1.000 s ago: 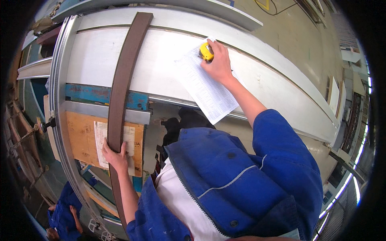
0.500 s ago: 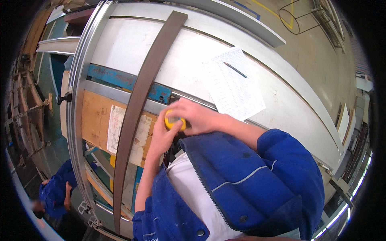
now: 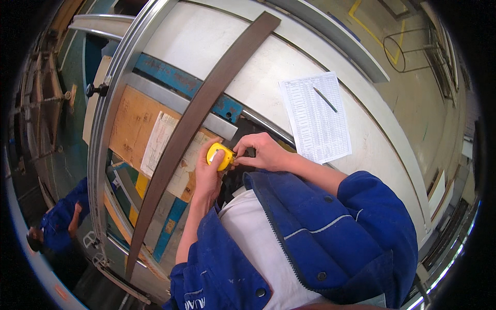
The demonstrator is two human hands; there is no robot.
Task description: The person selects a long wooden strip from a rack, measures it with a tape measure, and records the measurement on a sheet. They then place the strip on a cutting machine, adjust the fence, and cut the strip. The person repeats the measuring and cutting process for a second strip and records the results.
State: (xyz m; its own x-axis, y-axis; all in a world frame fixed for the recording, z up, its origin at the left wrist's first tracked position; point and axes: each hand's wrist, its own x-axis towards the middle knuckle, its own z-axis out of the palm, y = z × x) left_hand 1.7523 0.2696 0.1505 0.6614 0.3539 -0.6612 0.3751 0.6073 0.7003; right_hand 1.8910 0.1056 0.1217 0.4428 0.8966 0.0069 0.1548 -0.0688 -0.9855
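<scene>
A yellow tape measure (image 3: 213, 150) is gripped in my left hand (image 3: 205, 181), the thumb lying over its face. At the side of its case, my right hand (image 3: 268, 153) pinches with thumb and forefinger at what looks like the end of the tape; the tip itself is tiny. Just left of my hands, a long dark brown board (image 3: 199, 108) lies slantwise across the machine. Beyond my right hand, a printed sheet (image 3: 310, 132) rests on the white panel, with a dark pencil (image 3: 325, 99) lying on it.
A metal rail (image 3: 116, 77) with a black knob (image 3: 97, 90) runs along the left. Papers (image 3: 161, 139) lie on a wooden board (image 3: 132, 121) partly under the brown board. A co-worker in blue (image 3: 59, 219) is at the lower left. A metal hoop stand (image 3: 395, 51) stands far right.
My right hand has gone from a blur over the tape measure to a pinch at its side. The view has shifted, so the board and sheet appear farther right at the top.
</scene>
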